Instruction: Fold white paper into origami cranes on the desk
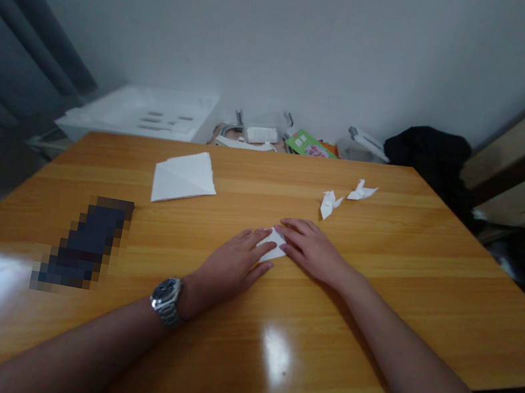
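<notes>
A small folded piece of white paper (pixel 272 247) lies on the wooden table, between my two hands. My left hand (pixel 236 256), with a metal watch (pixel 166 295) at its wrist, rests its outstretched fingers on the paper's left side. From the right, my right hand (pixel 311 249) reaches over with its fingers stretched out, their tips at the paper's upper and right edges. Fingers partly cover the paper, so its full shape is hidden. Farther back on the right sit two folded paper birds, one nearer (pixel 329 204) and one farther (pixel 361 191).
A stack of white paper sheets (pixel 184 177) lies at the back left of the table (pixel 215 351). Nearer on the left is a dark, pixelated object (pixel 89 244). Beyond the far edge stand a white tray-like container (pixel 155 113) and a green booklet (pixel 310 142).
</notes>
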The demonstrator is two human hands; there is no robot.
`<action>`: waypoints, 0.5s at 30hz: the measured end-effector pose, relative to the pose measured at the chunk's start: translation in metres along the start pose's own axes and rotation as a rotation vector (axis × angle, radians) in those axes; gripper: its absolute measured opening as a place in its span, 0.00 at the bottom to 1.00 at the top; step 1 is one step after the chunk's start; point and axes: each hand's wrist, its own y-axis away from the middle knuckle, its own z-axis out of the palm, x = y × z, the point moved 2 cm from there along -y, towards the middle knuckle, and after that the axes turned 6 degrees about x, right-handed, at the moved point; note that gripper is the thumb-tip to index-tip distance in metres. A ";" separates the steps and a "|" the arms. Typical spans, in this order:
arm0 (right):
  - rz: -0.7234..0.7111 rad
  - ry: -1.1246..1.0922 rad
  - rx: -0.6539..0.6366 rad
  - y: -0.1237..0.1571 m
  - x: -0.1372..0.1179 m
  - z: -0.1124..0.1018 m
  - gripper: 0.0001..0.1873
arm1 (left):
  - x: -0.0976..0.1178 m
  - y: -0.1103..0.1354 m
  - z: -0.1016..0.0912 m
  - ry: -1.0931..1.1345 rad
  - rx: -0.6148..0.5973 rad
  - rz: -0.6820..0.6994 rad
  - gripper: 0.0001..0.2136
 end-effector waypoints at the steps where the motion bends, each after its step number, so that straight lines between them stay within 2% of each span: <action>1: -0.001 0.001 -0.004 0.000 0.000 0.000 0.22 | 0.000 0.000 0.000 0.005 0.007 -0.017 0.22; 6: 0.001 0.001 -0.010 0.000 -0.001 0.000 0.22 | 0.002 -0.001 -0.002 -0.004 0.050 -0.114 0.26; 15: 0.014 -0.041 0.005 0.000 -0.002 -0.004 0.22 | 0.001 -0.008 -0.003 -0.025 0.094 -0.080 0.24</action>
